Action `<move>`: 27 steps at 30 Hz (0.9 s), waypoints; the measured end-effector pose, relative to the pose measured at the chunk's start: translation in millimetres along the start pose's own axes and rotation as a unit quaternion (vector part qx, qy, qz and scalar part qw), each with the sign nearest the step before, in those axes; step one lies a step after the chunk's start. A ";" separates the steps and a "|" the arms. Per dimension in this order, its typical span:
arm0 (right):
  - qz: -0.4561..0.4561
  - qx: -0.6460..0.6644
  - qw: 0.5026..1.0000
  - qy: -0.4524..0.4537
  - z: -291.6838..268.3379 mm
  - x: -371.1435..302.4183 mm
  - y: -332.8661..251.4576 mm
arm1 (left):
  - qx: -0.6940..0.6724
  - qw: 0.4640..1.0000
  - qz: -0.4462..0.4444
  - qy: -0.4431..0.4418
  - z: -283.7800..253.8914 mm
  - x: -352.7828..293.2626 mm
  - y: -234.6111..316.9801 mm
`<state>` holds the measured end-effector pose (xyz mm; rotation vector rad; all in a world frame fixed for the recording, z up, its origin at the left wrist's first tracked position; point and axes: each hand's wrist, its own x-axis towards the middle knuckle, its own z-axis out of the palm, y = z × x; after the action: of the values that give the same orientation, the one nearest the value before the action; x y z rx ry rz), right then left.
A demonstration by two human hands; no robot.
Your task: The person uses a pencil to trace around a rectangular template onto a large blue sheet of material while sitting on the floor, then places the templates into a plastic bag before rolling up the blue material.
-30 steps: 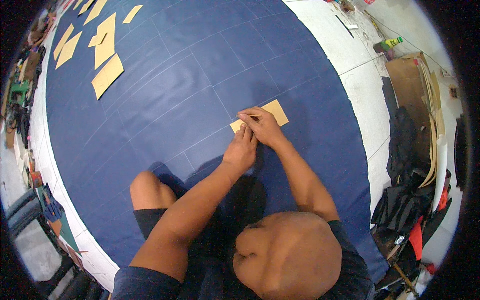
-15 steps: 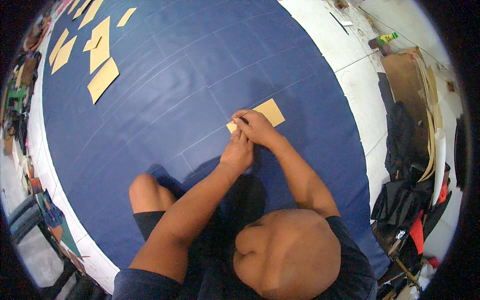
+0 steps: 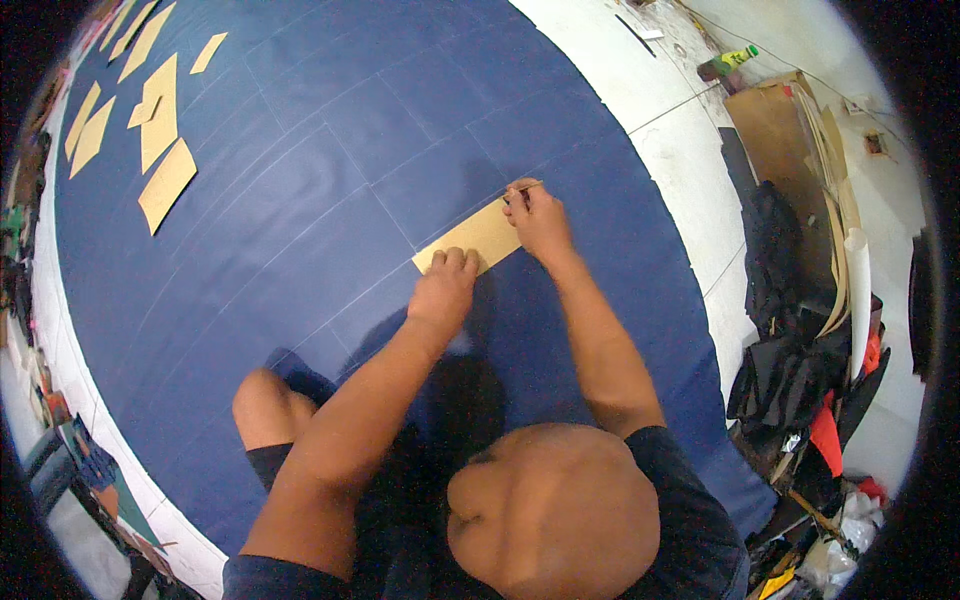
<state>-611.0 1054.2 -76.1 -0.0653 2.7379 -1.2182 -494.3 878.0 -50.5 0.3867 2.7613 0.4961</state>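
The left hand [image 3: 443, 288] lies with its fingers spread and slightly bent on the near edge of a yellow card strip [image 3: 465, 235], pressing from above and gripping nothing. The right hand [image 3: 540, 222] pinches a slender stick [image 3: 528, 187] between thumb and fingertips, at the strip's far right end. The strip lies flat on a broad blue sheet [image 3: 320, 200] marked with thin pale lines, its left end close to where two of them meet. The sheet covers much of the white tiled floor [image 3: 678, 165]. Toward the sheet's upper left, well apart from the hands, more yellow cards [image 3: 168, 187] are scattered, one small piece [image 3: 145, 111] lying across a longer one. Of the containers, a bottle [image 3: 728, 63] with a green cap and a yellow-green band is on the floor at upper right, near a brown cardboard panel [image 3: 775, 180]; its lower part looks dark, but whether liquid fills it cannot be told. A clear plastic bag [image 3: 860, 522] sits crumpled at lower right, its contents too blurred to make out, below a red piece [image 3: 826, 437] and a heap of black material [image 3: 785, 385].
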 end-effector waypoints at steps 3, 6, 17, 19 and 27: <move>-0.012 0.013 1.000 0.019 2.0 -0.8 4.1 | -0.005 1.000 -0.016 -0.016 -17.6 6.2 5.8; -0.010 -0.001 0.999 0.030 3.1 -3.3 3.3 | 0.016 0.999 -0.019 -0.024 -20.6 15.1 2.5; -0.073 -0.064 0.994 0.054 -2.7 -26.2 -3.1 | 0.018 0.998 -0.011 -0.054 -20.9 27.5 -2.9; -0.050 -0.068 0.996 0.042 -9.0 -47.0 -4.7 | 0.012 0.998 -0.013 -0.056 -20.2 27.3 -4.5; -0.011 -0.023 0.998 0.055 -18.8 -75.8 7.9 | 0.006 0.998 -0.012 -0.056 -21.3 28.2 -4.2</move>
<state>-538.7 1080.7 -61.0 -0.0348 2.8668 -1.1993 -528.3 876.8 -40.1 0.3729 2.6583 0.4397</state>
